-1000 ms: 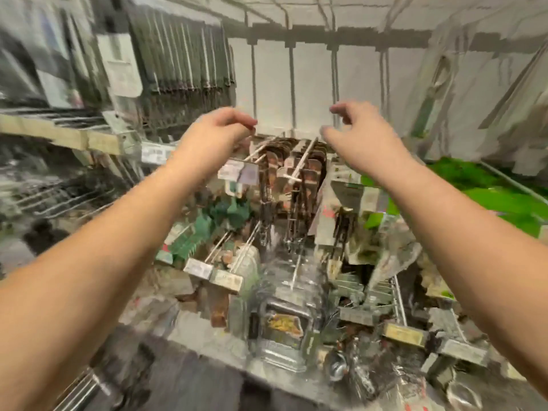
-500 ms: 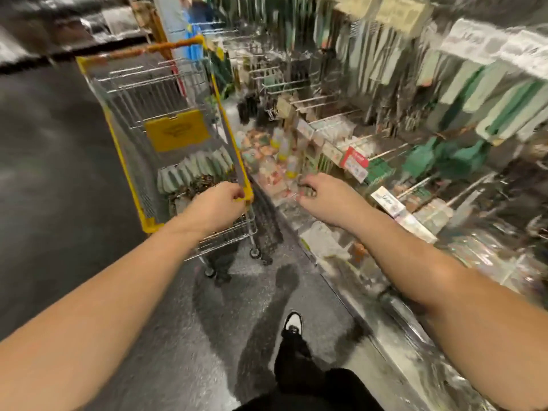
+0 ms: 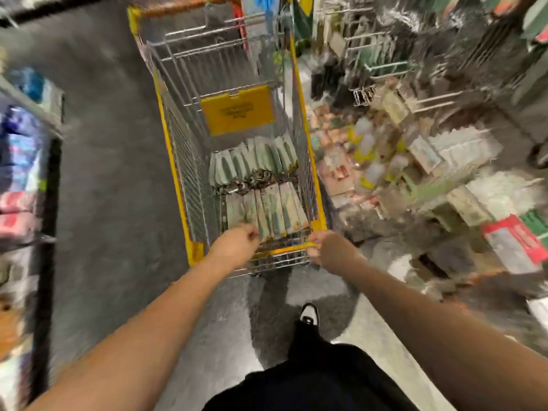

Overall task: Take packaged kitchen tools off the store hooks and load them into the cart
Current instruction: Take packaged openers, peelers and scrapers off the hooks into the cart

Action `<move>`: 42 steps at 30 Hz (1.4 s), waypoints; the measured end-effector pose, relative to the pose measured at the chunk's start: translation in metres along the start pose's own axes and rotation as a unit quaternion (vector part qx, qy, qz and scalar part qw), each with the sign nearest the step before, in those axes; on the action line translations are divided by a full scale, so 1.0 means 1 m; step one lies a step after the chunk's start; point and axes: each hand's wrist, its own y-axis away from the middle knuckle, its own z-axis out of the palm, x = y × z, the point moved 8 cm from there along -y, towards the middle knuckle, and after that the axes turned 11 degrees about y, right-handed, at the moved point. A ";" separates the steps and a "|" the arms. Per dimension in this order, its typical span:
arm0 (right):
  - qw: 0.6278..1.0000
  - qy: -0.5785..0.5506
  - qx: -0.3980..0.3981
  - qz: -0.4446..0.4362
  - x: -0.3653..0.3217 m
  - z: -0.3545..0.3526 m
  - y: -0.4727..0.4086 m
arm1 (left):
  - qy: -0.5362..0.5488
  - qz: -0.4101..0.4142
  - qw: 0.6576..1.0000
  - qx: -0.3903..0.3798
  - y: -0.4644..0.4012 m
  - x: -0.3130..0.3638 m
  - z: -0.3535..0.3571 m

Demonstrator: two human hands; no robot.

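A wire shopping cart (image 3: 178,179) with yellow trim stands straight ahead of me in the aisle. Its basket holds two rows of packaged kitchen tools (image 3: 264,215) on pale green cards, with a dark tangle of metal pieces between the rows. My left hand (image 3: 234,247) grips the cart's near yellow rim at the left. My right hand (image 3: 329,247) grips the same rim at its right corner. Neither hand holds a package. The picture is blurred by motion.
Store hooks and shelves with packaged goods (image 3: 430,149) line the right side of the aisle. A red-labelled pack (image 3: 513,241) hangs low at the right. Another shelf (image 3: 23,161) with colourful packs runs along the left. Grey floor lies between, with my shoe (image 3: 310,314) below the cart.
My view swung from the hooks to the cart. My left hand took hold of the cart's rim first, then my right hand left the shelf and gripped the rim too.
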 end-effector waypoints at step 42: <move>0.927 -0.101 -0.016 0.361 0.059 0.099 -0.354 | 0.382 -0.279 0.854 -0.217 -0.356 -0.147 0.167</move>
